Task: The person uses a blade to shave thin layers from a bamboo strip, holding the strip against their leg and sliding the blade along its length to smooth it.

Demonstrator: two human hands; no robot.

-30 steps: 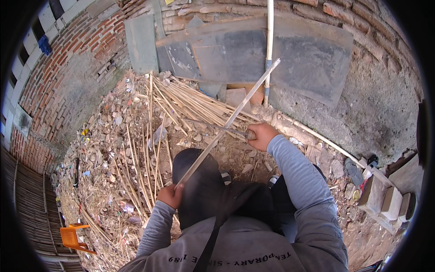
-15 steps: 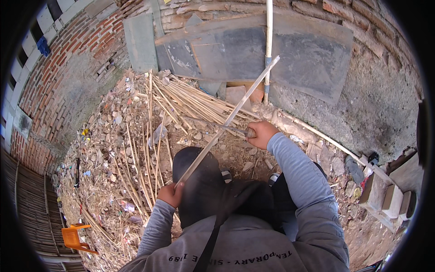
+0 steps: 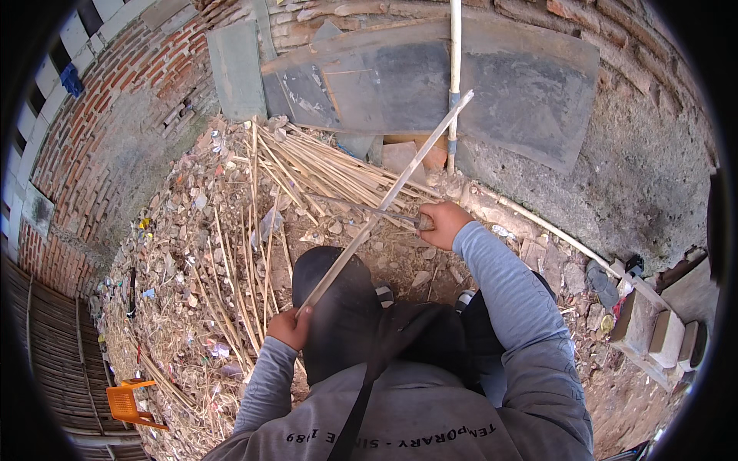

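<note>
A long, pale split-bamboo strip [image 3: 407,170] slants from my left knee up toward the white pipe. My left hand [image 3: 290,328] is closed around its lower end, beside my knee. In my right hand [image 3: 445,225] is the handle of a knife [image 3: 350,203], its thin dark blade pointing left. The blade crosses the strip near its middle and seems to touch it. Beyond the knife, a pile of thin bamboo strips [image 3: 330,165] lies on the ground, and several more [image 3: 250,269] are scattered left of my knee.
Rubble and litter [image 3: 177,292] cover the ground. Dark sheets [image 3: 400,84] lean on the brick wall behind a white upright pipe [image 3: 456,61]. An orange plastic chair [image 3: 131,403] stands at lower left. Concrete steps [image 3: 653,330] rise at right, near a pipe [image 3: 546,228] along the wall.
The strip's far end has dipped very slightly. Both hands keep their grips in nearly the same places.
</note>
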